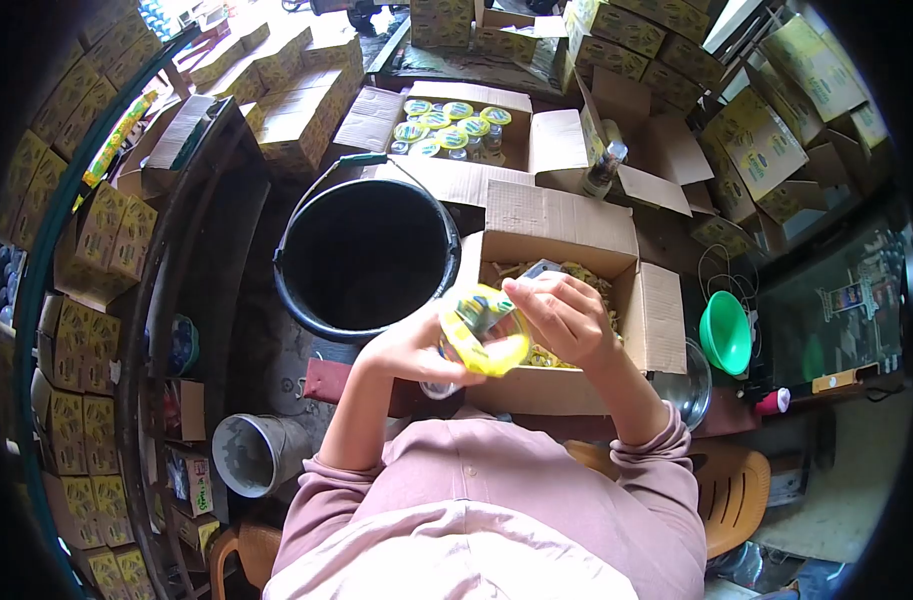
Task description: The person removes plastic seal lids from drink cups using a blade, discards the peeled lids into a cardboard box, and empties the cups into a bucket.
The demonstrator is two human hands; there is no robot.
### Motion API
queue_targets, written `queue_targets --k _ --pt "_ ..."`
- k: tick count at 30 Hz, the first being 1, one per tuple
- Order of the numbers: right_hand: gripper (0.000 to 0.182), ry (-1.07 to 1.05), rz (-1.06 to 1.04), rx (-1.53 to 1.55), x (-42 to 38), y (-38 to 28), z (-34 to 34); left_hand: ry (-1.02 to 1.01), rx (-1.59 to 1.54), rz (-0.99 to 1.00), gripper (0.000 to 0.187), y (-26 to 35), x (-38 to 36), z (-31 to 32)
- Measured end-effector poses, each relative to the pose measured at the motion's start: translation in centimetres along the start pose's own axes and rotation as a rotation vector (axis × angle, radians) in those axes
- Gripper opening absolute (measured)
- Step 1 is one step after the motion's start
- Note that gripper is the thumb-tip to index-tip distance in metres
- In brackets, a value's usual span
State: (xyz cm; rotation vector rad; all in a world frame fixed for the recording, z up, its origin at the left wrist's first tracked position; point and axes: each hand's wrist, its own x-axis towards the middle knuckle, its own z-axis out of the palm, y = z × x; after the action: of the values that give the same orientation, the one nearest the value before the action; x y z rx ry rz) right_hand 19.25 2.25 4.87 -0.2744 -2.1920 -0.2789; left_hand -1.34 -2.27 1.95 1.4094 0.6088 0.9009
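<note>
My left hand (406,345) is closed around a clear plastic cup (491,345) with a yellow printed band, tilted towards me. Above its rim, my right hand (571,315) has thumb and forefinger pinched together. A small greyish flat piece (541,268) shows at those fingers; its kind, and whether the pinch holds it or a bit of the yellow-green wrap, I cannot make out. Beneath both hands stands an open cardboard box (561,220) with many small yellow packets (581,275) inside, partly hidden by the right hand.
A large black bucket (294,300) stands left of the box. Farther off, an open carton (521,165) holds several yellow-lidded cups (456,125). A green bowl (724,333) lies at the right, a grey pail (246,455) at the lower left. Stacked yellow cartons (86,340) line the sides.
</note>
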Motion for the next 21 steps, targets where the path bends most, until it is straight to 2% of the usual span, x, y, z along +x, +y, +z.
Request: queue_targets --k 3,6,7,10,11,12,14,15,18,19,21 --pt "0.04 0.012 -0.005 0.0 0.4 0.3 0.1 -0.149 -0.124 -0.019 0.046 0.1 0.6 -0.3" --pt "0.036 -0.002 -0.025 0.031 0.7 0.8 0.3 -0.435 -0.358 -0.074 0.055 -3.1 1.5 -1.6" --pt "0.03 -0.004 -0.019 0.028 0.7 0.9 0.4 -0.468 -0.467 -0.19 0.052 -2.3 1.8 -1.6" --pt "0.024 -0.05 -0.025 0.021 0.7 1.1 0.4 -0.58 -0.426 -0.132 0.053 -2.7 2.9 -1.7" --pt "0.021 -0.056 -0.022 -0.004 0.5 1.4 0.5 -0.574 -0.53 -0.195 0.054 -2.9 3.3 -1.5" --pt "0.021 -0.051 -0.015 -0.001 0.5 1.6 0.5 -0.512 -0.415 -0.194 0.057 -2.7 3.2 -1.7" --pt "0.022 -0.046 0.012 -0.021 0.5 1.9 0.3 -0.413 -0.459 -0.137 0.053 -2.3 3.4 -1.7" --pt "0.023 -0.033 -0.001 -0.063 0.1 2.4 0.5 -0.326 -0.449 -0.161 0.064 -2.4 3.2 -2.0" --pt "0.023 -0.108 0.047 -0.128 0.2 2.7 0.2 -0.074 -0.234 -0.022 0.071 -1.8 3.6 -2.0" --pt "0.022 -0.111 0.059 -0.149 0.0 2.9 0.3 -0.005 -0.287 -0.032 0.073 -1.2 3.5 -1.4" --pt "0.025 -0.162 0.083 -0.197 -0.5 3.5 0.4 0.118 -0.095 0.022 0.068 -0.8 3.8 -0.8"
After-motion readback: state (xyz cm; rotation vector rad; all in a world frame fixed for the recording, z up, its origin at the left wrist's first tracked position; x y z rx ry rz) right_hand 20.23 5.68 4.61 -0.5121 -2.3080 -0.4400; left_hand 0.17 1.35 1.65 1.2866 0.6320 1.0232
